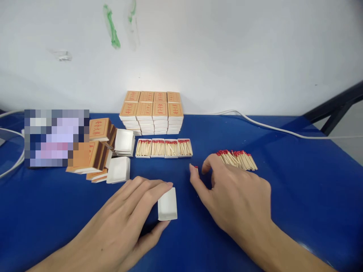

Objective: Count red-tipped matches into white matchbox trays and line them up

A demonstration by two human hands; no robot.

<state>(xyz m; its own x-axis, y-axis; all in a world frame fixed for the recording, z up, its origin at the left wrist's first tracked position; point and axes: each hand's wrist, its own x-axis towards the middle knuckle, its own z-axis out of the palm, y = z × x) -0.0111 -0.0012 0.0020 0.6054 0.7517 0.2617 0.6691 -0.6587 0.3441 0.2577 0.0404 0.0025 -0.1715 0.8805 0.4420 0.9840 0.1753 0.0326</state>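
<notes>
Blue surface [306, 192] runs back to its far edge at the pale wall [227, 56]. With my left hand [127, 215], fingers half closed, I pinch a white tray [168, 206] by its far and near edges. My right hand [235, 189] curves, thumb and forefinger slightly parted beside a few red match heads [196, 169]; whether I grip them, I cannot tell. Blue gap separates hand and tray. Loose matches [238, 159] lie just beyond my right knuckles; filled trays [164, 148] line up edge to edge, before stacked matchboxes [153, 109].
</notes>
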